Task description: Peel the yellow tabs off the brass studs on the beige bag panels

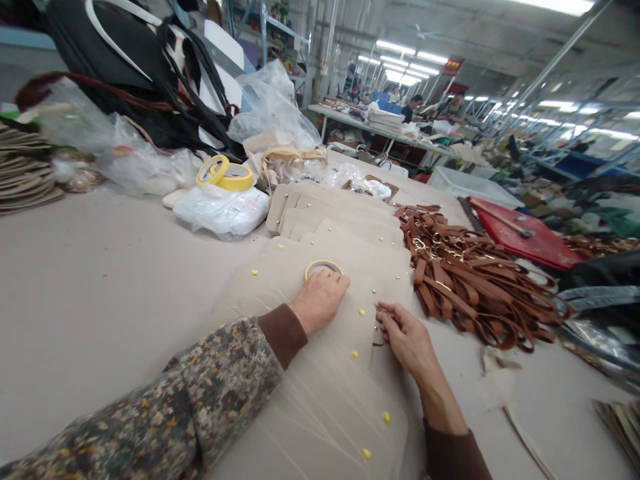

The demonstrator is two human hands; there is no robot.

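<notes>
My left hand is closed over the near side of a roll of yellow tape, on a beige panel with small metal studs. At the panel's right edge, the fingers of my right hand are pinched together. Something small and dark shows under these fingers, too hidden to name. Small yellow tape pieces dot the panels. More beige panels lie overlapped beyond my hands, and another panel spreads below my left forearm.
Brown straps with metal clasps are heaped at the right, before a red board bearing a hammer-like tool. Two yellow tape rolls rest on a white plastic-wrapped packet. A black bag stands back left; people work farther off.
</notes>
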